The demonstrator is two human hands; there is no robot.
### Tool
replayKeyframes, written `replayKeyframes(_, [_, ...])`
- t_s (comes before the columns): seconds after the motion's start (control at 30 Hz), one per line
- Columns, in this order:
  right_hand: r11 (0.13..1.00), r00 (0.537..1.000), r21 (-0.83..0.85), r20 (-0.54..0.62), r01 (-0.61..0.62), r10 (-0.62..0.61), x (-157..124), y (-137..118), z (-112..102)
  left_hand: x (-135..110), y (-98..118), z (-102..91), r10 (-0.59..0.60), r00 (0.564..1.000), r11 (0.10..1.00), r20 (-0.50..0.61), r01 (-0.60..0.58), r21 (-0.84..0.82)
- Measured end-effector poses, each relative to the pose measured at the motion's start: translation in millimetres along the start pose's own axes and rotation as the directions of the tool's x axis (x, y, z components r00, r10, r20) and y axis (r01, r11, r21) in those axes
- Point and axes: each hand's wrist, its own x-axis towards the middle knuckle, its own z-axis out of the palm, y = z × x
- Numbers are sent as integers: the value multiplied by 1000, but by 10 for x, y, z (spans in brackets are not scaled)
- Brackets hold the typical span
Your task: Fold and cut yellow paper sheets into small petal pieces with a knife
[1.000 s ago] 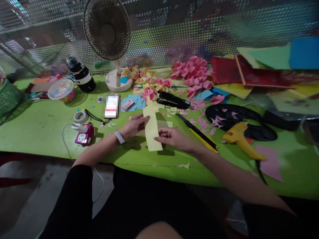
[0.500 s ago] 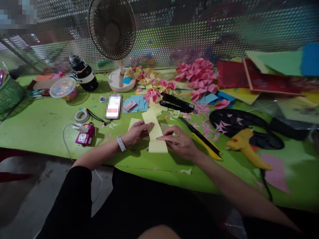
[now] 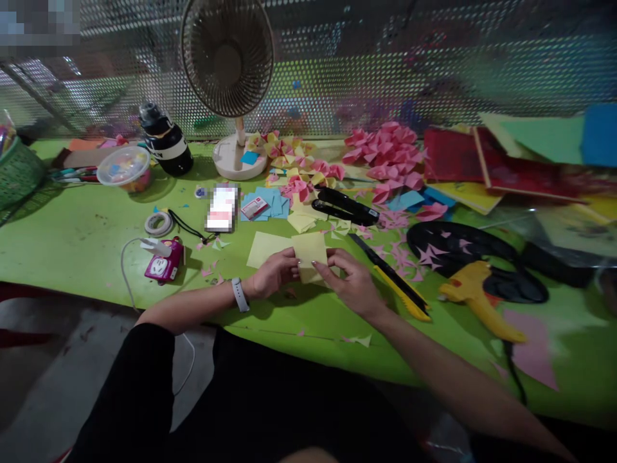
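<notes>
A folded piece of pale yellow paper (image 3: 311, 252) is held between both hands over the green table. My left hand (image 3: 276, 272) pinches its left edge, a grey band on the wrist. On the other side, my right hand (image 3: 348, 278) grips the right edge with thumb and fingers. Another pale yellow sheet (image 3: 267, 249) lies flat just behind my left hand. A black stapler (image 3: 344, 207) rests beyond the hands, and a yellow and black box cutter (image 3: 393, 280) lies right of my right hand.
Pink folded paper pieces (image 3: 385, 151) are heaped at the back. A yellow glue gun (image 3: 482, 299) lies at the right. A fan (image 3: 240, 161) and a black bottle (image 3: 168, 145) stand behind. A purple power adapter (image 3: 164, 260) and a tape roll (image 3: 158, 223) are at the left.
The yellow paper was a long strip with a fold near its lower end; now it is folded into a shorter, squarer piece. Both hands have drawn closer together on its edges.
</notes>
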Motion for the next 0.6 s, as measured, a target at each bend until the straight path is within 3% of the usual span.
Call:
replayKeyframes(0.23, [1000,999,-25,53,14,-13,-6,47,27,-48,-37,17,0,994,952,-113,34,304])
replayKeyframes(0.47, [982,968,-101,-177,161,-177,38,7,-27,-58,14,61,18,995,911,-102,26,411])
replayKeyframes(0.6, [901,913,-302,-168,312,-372,73,22,-70,-50,0,73,-20,996,891,-85,56,451])
